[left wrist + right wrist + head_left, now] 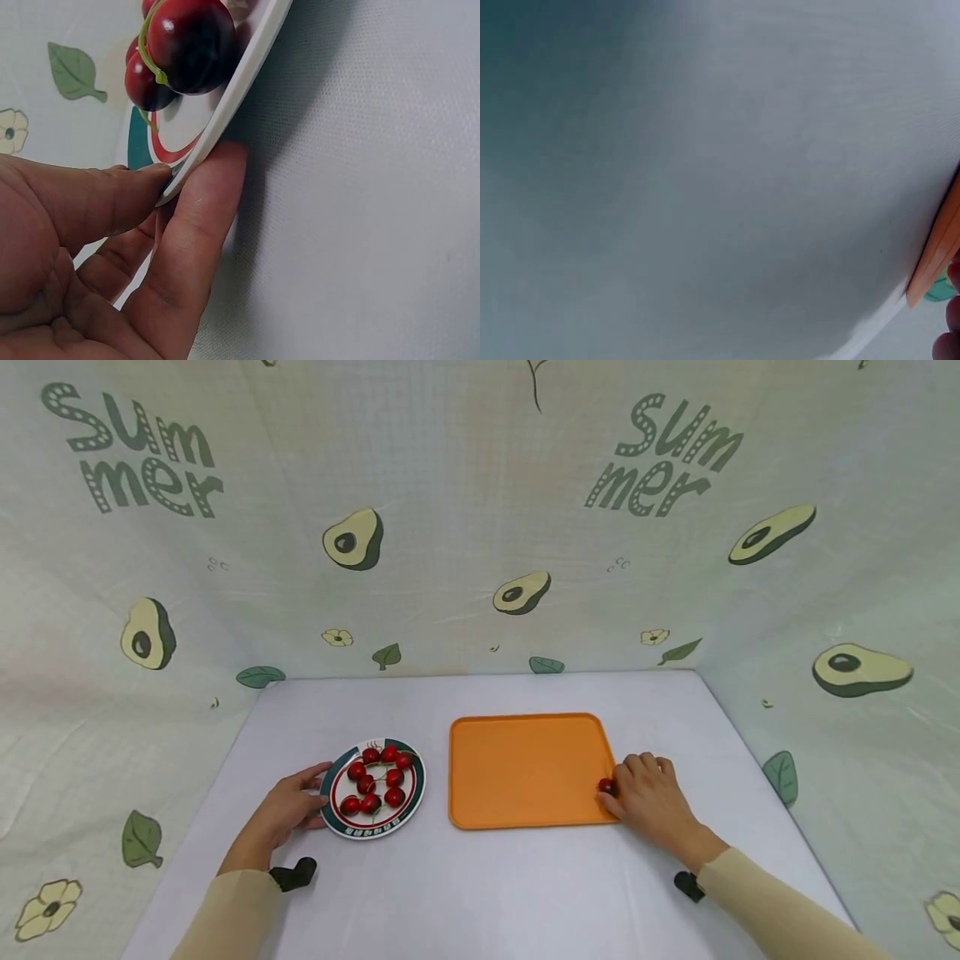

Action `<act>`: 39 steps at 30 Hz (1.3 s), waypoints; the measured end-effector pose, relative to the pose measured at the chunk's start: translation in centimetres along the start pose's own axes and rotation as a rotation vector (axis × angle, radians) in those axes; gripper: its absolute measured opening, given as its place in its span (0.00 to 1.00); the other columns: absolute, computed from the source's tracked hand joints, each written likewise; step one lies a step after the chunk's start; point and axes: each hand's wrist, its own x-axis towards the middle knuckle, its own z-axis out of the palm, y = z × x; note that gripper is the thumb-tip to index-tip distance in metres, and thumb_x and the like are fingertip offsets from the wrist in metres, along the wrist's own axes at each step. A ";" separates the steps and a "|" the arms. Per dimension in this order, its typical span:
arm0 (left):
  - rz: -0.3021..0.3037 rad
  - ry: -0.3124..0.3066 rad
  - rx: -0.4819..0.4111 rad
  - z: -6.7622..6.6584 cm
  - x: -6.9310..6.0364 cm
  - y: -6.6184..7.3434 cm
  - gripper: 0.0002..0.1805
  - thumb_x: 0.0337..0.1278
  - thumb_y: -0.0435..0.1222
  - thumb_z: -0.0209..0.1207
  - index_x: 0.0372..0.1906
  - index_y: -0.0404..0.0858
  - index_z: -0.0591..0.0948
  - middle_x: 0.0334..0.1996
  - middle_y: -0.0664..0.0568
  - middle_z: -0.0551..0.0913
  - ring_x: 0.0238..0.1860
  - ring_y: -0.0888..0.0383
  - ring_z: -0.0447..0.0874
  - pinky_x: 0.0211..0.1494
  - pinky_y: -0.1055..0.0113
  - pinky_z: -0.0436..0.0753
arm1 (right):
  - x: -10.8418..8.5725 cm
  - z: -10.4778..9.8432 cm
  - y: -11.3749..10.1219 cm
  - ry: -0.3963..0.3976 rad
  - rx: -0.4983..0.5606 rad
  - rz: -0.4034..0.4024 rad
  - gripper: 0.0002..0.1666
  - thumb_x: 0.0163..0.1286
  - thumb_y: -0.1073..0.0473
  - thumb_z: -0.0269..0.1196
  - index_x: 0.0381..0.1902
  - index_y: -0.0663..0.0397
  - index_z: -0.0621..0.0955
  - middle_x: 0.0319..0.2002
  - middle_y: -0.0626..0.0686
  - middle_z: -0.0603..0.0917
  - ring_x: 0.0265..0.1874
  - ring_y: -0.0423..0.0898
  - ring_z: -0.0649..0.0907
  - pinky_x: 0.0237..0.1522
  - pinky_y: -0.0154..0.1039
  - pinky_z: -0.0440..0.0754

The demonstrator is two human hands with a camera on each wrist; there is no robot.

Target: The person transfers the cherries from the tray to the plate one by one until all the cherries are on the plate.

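Observation:
On the left, a round white plate [408, 810] with a green patterned rim and a red ring holds several red cherries [365, 783]. My left hand [288, 806] pinches the plate's left rim, its thumb above and fingers beneath, as the left wrist view shows close up beside the cherries [191, 45]. At the right edge of an orange tray [525, 768], my right hand [652, 797] holds one red cherry [607, 787] between thumb and fingers. In the right wrist view only fingertips [952, 315] show at the edge, near the orange tray [941, 244].
A white tabletop [480, 893] lies under the plate and tray, which stand apart from each other. Behind and at both sides hangs a pale cloth [450, 460] printed with avocados, leaves and lettering. A black wrist strap [294, 874] sits on the left wrist.

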 end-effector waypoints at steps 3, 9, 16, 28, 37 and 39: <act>0.010 0.000 -0.005 0.0 0.0 0.1 0.39 0.71 0.25 0.57 0.83 0.41 0.61 0.71 0.31 0.61 0.39 0.54 0.83 0.39 0.64 0.88 | 0.3 0.2 0.0 -0.003 -0.004 -0.006 0.26 0.66 0.42 0.72 0.35 0.59 0.79 0.35 0.57 0.77 0.42 0.60 0.75 0.53 0.62 0.73; 0.008 0.000 -0.011 0.1 0.0 -0.1 0.38 0.72 0.26 0.56 0.83 0.41 0.61 0.71 0.31 0.62 0.39 0.54 0.83 0.40 0.63 0.88 | 0.8 0.4 0.0 0.026 0.004 -0.033 0.25 0.63 0.45 0.74 0.38 0.61 0.79 0.35 0.58 0.77 0.40 0.59 0.75 0.48 0.61 0.73; 0.012 -0.006 -0.008 0.1 -0.1 -0.6 0.38 0.72 0.26 0.56 0.83 0.41 0.61 0.71 0.31 0.62 0.39 0.53 0.83 0.40 0.63 0.88 | 0.5 0.5 -0.1 0.013 -0.008 -0.007 0.26 0.65 0.41 0.71 0.36 0.60 0.80 0.34 0.58 0.78 0.38 0.59 0.74 0.45 0.58 0.72; 0.028 0.002 0.014 0.1 0.1 -0.2 0.38 0.72 0.27 0.57 0.83 0.43 0.61 0.71 0.31 0.63 0.41 0.52 0.82 0.40 0.63 0.88 | 0.8 0.7 -0.2 -0.003 0.025 0.017 0.21 0.65 0.48 0.70 0.38 0.60 0.78 0.35 0.57 0.76 0.40 0.58 0.73 0.47 0.59 0.72; 0.031 0.000 0.009 0.1 0.1 -0.3 0.38 0.73 0.26 0.56 0.83 0.42 0.61 0.71 0.31 0.63 0.41 0.52 0.82 0.40 0.63 0.89 | 0.8 0.6 -0.3 0.004 0.014 0.065 0.25 0.67 0.43 0.70 0.36 0.61 0.79 0.31 0.57 0.76 0.35 0.57 0.73 0.40 0.54 0.70; 0.027 0.002 0.010 0.1 0.1 -0.4 0.38 0.73 0.26 0.56 0.83 0.42 0.61 0.71 0.31 0.63 0.41 0.52 0.82 0.40 0.63 0.89 | 0.9 0.7 -0.3 -0.010 0.020 0.077 0.24 0.68 0.44 0.70 0.37 0.61 0.79 0.32 0.57 0.76 0.36 0.57 0.73 0.41 0.54 0.70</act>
